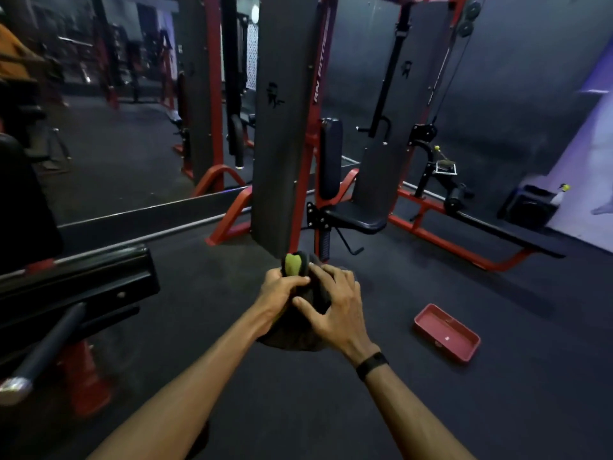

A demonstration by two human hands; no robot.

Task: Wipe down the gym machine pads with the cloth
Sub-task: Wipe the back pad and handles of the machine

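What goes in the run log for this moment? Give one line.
stage: cloth prep | hands: left hand and right hand both grip dark bunched cloth with green patch | black padded machine seat: untouched

A dim indoor view, most of it dark grey and near black. The brightest area is a pale violet-white wall [583, 154] at three o'clock, washed out and soft. A red tray [446, 332] on the floor [431, 410] shows small white glints. The forearms in the foreground are evenly lit and fairly sharp. Toward nine o'clock the equipment smears with blur. Straight frame posts bow outward near the edges, a wide-angle effect. Fine grain softens the far background.
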